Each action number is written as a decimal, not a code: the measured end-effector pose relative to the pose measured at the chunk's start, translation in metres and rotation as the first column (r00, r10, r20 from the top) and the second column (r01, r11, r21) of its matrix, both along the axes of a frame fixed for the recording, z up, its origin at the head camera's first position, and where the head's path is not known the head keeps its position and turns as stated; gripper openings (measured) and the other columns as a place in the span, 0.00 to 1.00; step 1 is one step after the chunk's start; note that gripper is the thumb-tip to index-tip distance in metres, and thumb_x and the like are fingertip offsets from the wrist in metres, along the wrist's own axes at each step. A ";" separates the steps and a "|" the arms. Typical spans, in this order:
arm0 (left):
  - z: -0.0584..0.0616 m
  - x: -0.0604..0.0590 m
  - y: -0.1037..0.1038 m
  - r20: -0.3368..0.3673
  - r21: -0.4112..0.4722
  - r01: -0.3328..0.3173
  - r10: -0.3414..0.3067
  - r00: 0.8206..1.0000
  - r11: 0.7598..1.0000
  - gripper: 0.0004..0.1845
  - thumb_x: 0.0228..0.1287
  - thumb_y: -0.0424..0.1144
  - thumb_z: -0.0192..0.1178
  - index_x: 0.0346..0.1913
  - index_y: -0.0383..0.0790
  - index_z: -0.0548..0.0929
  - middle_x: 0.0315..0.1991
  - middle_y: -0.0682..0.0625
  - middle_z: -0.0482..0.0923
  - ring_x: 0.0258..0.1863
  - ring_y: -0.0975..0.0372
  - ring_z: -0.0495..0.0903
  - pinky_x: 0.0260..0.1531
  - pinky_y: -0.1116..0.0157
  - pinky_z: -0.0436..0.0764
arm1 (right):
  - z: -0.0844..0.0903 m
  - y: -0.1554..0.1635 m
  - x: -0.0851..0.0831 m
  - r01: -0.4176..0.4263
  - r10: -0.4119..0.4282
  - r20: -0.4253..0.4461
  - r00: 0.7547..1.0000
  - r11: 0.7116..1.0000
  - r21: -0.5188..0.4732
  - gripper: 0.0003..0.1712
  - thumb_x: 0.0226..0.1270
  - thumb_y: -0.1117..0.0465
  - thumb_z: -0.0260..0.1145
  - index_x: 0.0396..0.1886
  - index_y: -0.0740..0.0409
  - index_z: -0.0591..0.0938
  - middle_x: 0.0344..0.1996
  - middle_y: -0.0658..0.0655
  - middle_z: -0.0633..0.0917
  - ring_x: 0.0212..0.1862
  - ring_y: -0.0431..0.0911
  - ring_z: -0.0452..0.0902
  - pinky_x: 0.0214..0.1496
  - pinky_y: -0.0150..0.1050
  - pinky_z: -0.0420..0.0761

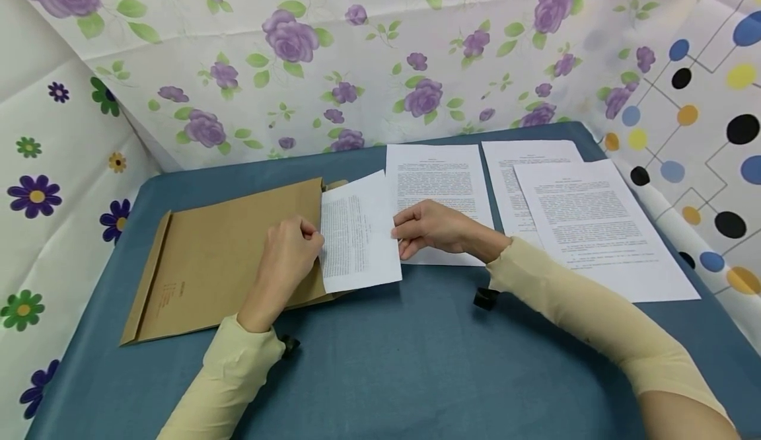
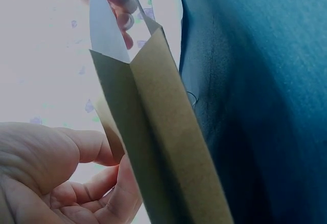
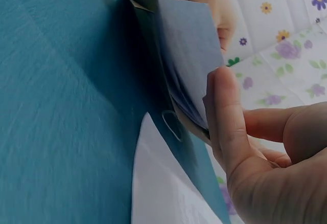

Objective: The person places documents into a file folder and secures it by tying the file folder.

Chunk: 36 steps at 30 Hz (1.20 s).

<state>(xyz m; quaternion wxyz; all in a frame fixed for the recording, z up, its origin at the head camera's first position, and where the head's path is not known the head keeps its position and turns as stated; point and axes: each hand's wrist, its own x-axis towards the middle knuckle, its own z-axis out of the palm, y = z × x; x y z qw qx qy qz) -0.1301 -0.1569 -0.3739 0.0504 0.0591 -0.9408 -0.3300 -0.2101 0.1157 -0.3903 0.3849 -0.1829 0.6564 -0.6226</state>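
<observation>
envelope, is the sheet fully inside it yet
No, much of the sheet sticks out of the envelope mouth, pinched by the right hand.

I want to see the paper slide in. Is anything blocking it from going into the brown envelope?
Nothing visible blocks it. The printed sheet already sits partly inside the open end of the brown envelope. The left hand rests at the opening, and the right hand pinches the sheet's outer edge.

A blue-clothed table sits boxed in by flowered sheets (dotted pattern at right).
</observation>
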 end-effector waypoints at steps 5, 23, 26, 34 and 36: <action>0.001 0.000 0.001 0.001 -0.002 -0.002 0.002 1.000 1.000 0.07 0.66 0.30 0.58 0.41 0.29 0.84 0.35 0.39 0.81 0.33 0.51 0.79 0.30 0.61 0.78 | -0.003 -0.020 0.003 0.020 -0.020 -0.020 1.000 1.000 0.009 0.13 0.74 0.70 0.62 0.53 0.74 0.82 0.34 0.67 0.86 0.31 0.48 0.87 0.41 0.42 0.87; 0.002 0.002 0.000 -0.009 0.000 0.004 -0.004 1.000 1.000 0.07 0.67 0.30 0.59 0.41 0.29 0.84 0.36 0.39 0.81 0.34 0.50 0.79 0.30 0.61 0.78 | -0.008 -0.054 0.006 0.062 -0.062 0.031 0.998 0.998 0.012 0.09 0.74 0.70 0.63 0.47 0.73 0.83 0.35 0.67 0.86 0.30 0.49 0.87 0.44 0.45 0.87; 0.002 0.002 0.000 -0.016 -0.006 0.010 -0.010 1.000 1.000 0.06 0.66 0.30 0.59 0.39 0.29 0.84 0.34 0.40 0.82 0.32 0.51 0.80 0.29 0.61 0.78 | -0.009 -0.064 0.007 0.059 -0.060 0.036 0.998 0.998 0.019 0.09 0.74 0.70 0.63 0.48 0.73 0.83 0.33 0.66 0.86 0.30 0.48 0.87 0.43 0.44 0.87; 0.003 0.001 0.000 -0.026 -0.017 0.013 -0.013 1.000 1.000 0.05 0.65 0.29 0.59 0.37 0.30 0.84 0.32 0.40 0.82 0.28 0.53 0.80 0.27 0.61 0.79 | -0.013 -0.087 0.007 0.104 -0.105 0.095 0.990 0.994 0.013 0.10 0.74 0.73 0.62 0.51 0.74 0.83 0.30 0.65 0.86 0.28 0.47 0.87 0.39 0.39 0.87; 0.003 0.001 0.000 -0.028 -0.018 0.015 -0.016 0.999 1.000 0.05 0.65 0.29 0.59 0.37 0.30 0.83 0.32 0.40 0.82 0.28 0.53 0.80 0.27 0.61 0.78 | -0.014 -0.090 0.007 0.112 -0.113 0.106 0.988 0.994 0.015 0.10 0.73 0.73 0.62 0.49 0.74 0.83 0.28 0.65 0.86 0.27 0.47 0.87 0.39 0.39 0.87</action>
